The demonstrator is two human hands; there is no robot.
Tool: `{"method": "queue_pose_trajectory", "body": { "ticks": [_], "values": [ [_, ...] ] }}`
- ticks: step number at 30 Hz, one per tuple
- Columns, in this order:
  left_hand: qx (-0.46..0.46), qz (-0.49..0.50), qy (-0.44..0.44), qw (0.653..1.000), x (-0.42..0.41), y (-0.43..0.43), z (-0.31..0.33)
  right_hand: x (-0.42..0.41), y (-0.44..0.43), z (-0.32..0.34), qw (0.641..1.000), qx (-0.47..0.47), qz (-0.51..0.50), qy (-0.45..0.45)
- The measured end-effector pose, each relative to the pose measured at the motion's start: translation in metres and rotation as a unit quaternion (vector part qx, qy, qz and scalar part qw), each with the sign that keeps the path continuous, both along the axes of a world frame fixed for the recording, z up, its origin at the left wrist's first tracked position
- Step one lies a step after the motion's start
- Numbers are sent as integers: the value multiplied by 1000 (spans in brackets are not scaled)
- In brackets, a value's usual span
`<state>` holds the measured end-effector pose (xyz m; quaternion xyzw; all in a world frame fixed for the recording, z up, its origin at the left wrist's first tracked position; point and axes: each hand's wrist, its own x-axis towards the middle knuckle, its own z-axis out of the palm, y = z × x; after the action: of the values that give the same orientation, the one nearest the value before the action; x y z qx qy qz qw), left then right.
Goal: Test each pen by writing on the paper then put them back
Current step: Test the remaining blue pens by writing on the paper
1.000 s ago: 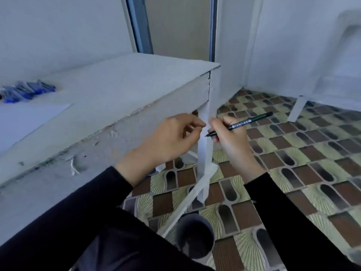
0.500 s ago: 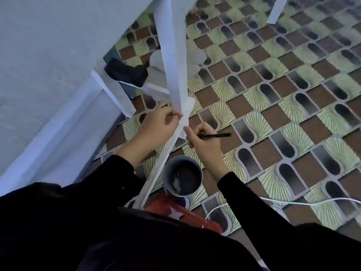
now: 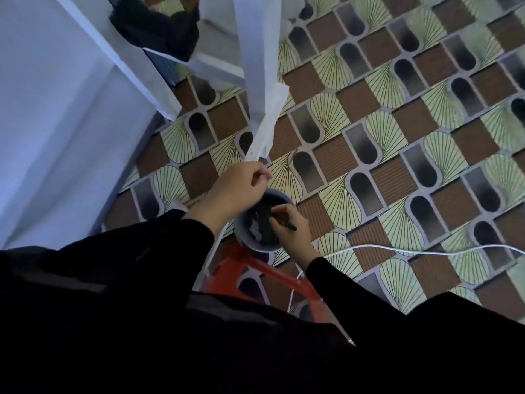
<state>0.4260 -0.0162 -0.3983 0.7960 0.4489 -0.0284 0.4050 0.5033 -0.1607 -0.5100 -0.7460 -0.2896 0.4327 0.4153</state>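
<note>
Right grip (image 3: pixel 290 233) is closed round a dark pen (image 3: pixel 288 226), held over a round grey container (image 3: pixel 243 236) on the patterned floor (image 3: pixel 397 166). Left grip (image 3: pixel 241 189) is curled just beside it; whether it holds anything cannot be told.

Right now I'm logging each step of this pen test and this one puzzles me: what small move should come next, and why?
Probably the left hand opens its pinched fingertips to drop whatever it holds, which is too small to see. It hovers over the grey bin, which holds white scraps. The right hand grips the black pen beside it.
</note>
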Motion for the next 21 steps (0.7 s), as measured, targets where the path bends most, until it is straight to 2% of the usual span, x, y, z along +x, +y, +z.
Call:
{"method": "queue_pose_trajectory", "body": {
  "ticks": [4, 7, 14, 21],
  "values": [
    [-27, -21, 18, 999, -5, -4, -7, -6, -7, -16, 997, -82, 2, -4],
    [-34, -30, 20, 999, -5, -7, -9, -11, -9, -20, 994, -97, 39, -40],
    [-38, -39, 17, 998, -4, -8, -8, -12, -14, -43, 986, -158, 29, -50],
    [-33, -45, 22, 998, -5, -8, -7, -9, -12, -60, 977, -188, 68, -71]
  ]
}}
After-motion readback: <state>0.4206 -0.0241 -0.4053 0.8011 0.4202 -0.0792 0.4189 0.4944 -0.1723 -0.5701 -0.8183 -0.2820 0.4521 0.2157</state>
